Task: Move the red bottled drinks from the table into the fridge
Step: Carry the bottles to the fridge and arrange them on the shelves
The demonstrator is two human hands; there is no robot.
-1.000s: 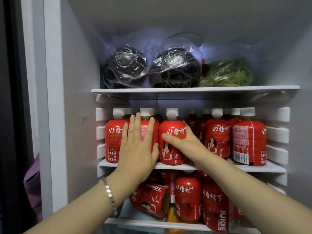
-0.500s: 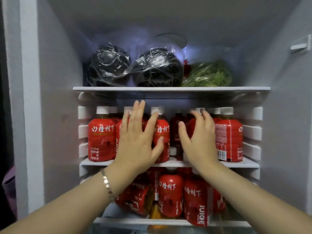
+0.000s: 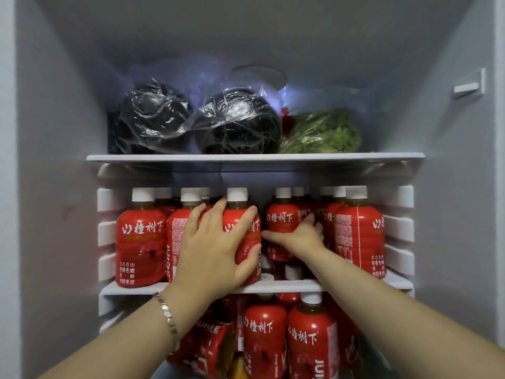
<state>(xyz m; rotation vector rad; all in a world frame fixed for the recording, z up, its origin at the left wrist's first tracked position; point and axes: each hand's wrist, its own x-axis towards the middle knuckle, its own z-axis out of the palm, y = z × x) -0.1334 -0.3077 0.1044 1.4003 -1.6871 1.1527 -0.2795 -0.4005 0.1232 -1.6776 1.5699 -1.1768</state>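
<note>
Several red bottled drinks with white caps stand in rows on the fridge's middle shelf (image 3: 287,286). My left hand (image 3: 216,247) is wrapped around a front-row red bottle (image 3: 247,242) near the centre, thumb low on its right side. My right hand (image 3: 297,236) reaches deeper into the gap beside it and clasps the lower part of another red bottle (image 3: 281,217), thumb pointing left. Both bottles are upright on the shelf. More red bottles (image 3: 265,329) fill the shelf below, and one of them (image 3: 210,343) lies tilted.
The top shelf (image 3: 254,157) holds two black bundles in clear plastic (image 3: 153,119) (image 3: 240,124) and a bag of green leaves (image 3: 325,132). The fridge walls close in on the left (image 3: 54,214) and right (image 3: 451,214). Ribbed shelf supports line both sides.
The view has moved closer to the fridge. My left hand has closed around the centre front bottle. My right hand has pushed further back between the bottles and closed on one.
</note>
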